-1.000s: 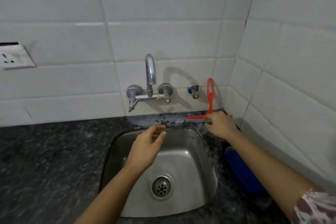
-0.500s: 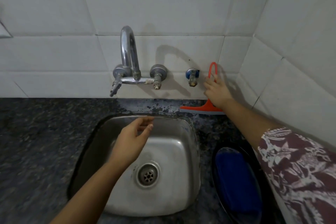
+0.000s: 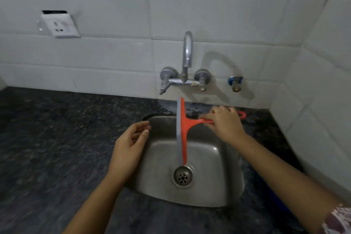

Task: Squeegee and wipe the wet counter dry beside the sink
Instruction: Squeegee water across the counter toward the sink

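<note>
An orange squeegee (image 3: 182,129) with a grey rubber blade hangs over the steel sink (image 3: 218,182), its blade running front to back. My right hand (image 3: 224,124) is shut on the squeegee's handle, whose loop end pokes out to the right. My left hand (image 3: 129,146) hovers at the sink's left rim, fingers curled and apart, holding nothing. Dark speckled granite counter (image 3: 57,148) spreads left of the sink, with a narrower strip on the right.
A chrome tap (image 3: 185,70) juts from the white tiled wall above the sink, with a blue-handled valve (image 3: 235,81) to its right. A white wall socket (image 3: 58,24) sits at upper left. The tiled side wall closes in on the right.
My right hand has lifted the squeegee from against the back wall and swung it out over the sink, blade turned front to back. My left hand stays by the sink.
</note>
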